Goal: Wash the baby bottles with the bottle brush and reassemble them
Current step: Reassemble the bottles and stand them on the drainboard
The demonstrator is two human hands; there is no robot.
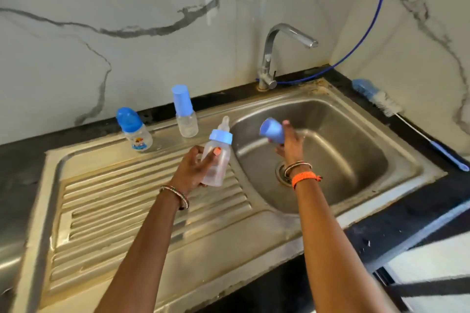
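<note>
We see the left hand (195,168) grasping a clear baby bottle (217,160) around its body, thumb across the front, holding it tilted above the ribbed draining board (142,213) just left of the basin. The bottle's light blue collar (220,136) and clear teat (225,123) are on it, and it carries no cap. The right hand (291,146) is over the sink basin (330,140), fingers curled round a blue cap (272,130) whose open end faces left toward the bottle; the two are near one another but apart.

Farther back on the draining board stand two more bottles, both capped: a small one with a rounded dark blue cap and a cartoon print (134,129) to the far left, and a slim one with a tall light blue cap (185,112) just to its right, near the basin's far left corner. The bottle brush (376,98) lies on the dark surface (412,213) along the right side of the sink, its blue and white bristle head at the far end and its thin handle running toward us. A chrome tap (277,53) rises behind the basin, its spout pointing right, and we see no water coming from it. A blue hose (366,33) curves from the tap's base up the marble wall.
</note>
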